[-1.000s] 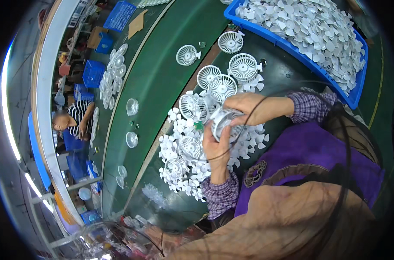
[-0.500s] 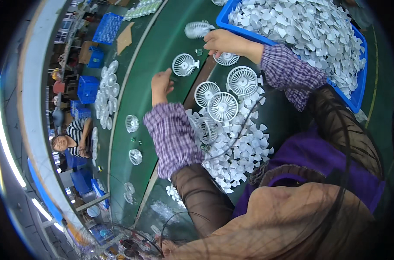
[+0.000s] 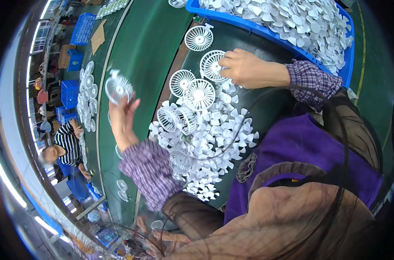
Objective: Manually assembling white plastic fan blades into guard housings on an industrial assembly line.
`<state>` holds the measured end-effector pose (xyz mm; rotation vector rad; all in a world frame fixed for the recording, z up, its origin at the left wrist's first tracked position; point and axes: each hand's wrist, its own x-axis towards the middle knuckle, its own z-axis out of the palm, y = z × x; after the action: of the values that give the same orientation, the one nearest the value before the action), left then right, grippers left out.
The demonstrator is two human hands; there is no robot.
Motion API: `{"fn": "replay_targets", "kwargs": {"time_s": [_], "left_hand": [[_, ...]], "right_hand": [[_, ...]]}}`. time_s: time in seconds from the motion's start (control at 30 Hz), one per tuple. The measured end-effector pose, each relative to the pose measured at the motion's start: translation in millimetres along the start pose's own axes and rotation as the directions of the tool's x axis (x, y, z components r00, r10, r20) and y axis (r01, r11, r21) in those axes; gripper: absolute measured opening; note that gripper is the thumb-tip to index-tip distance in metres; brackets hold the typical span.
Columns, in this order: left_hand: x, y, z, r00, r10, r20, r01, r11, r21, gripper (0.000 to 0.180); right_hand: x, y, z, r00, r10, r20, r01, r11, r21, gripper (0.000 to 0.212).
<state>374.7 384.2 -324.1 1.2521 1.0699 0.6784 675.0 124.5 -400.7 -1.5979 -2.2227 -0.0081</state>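
Observation:
My left hand (image 3: 122, 119) is raised over the green conveyor belt, its fingers and thumb closed on a white round fan guard (image 3: 118, 89), which is blurred. On the dark work surface at the right, my right hand (image 3: 252, 68) pinches the right edge of another white fan guard (image 3: 211, 66). Close by lie two overlapping guards (image 3: 199, 95), and farther off a third guard (image 3: 198, 38) with a small bracket. Nearer to me, several more guards rest on a pile of white fan blades (image 3: 223, 130).
A blue crate (image 3: 249, 27) heaped with white blades stands at the far right. The green belt (image 3: 140, 56) runs along the left, carrying a few guards (image 3: 122, 189). Across it, a person in a striped shirt (image 3: 68, 145) sits by stacked guards (image 3: 88, 95). A dark cable crosses the blade pile.
My left hand has closed on a guard and moved left with it. My right hand has come back toward me onto a guard beside the pile. The whole view has shifted somewhat.

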Motion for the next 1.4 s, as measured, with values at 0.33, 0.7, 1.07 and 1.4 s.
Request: {"fn": "replay_targets", "kwargs": {"time_s": [0.33,0.7,1.07,1.4], "left_hand": [[-245.3,-112.2,39.7,0.989,-0.112,-0.095,0.054,0.879,-0.474,0.042],[-266.7,-134.1,103.5,0.998,-0.059,0.006,0.048,0.748,-0.661,0.032],[-226.2,-117.8,119.6,0.998,0.035,-0.051,-0.059,0.792,-0.608,0.050],[-224.6,-115.8,136.7,0.987,0.159,-0.032,-0.154,0.856,-0.493,0.055]], "right_hand": [[-55.5,14.6,-38.5,0.976,0.137,-0.169,-0.151,0.985,-0.078,0.008],[-21.1,-25.6,6.9,0.997,0.083,-0.005,-0.083,0.996,-0.030,0.021],[-23.3,-46.9,-43.3,0.991,0.109,0.073,-0.106,0.993,-0.044,0.025],[21.2,-116.3,-15.1,0.937,-0.240,-0.254,0.301,0.924,0.237,0.035]]}}
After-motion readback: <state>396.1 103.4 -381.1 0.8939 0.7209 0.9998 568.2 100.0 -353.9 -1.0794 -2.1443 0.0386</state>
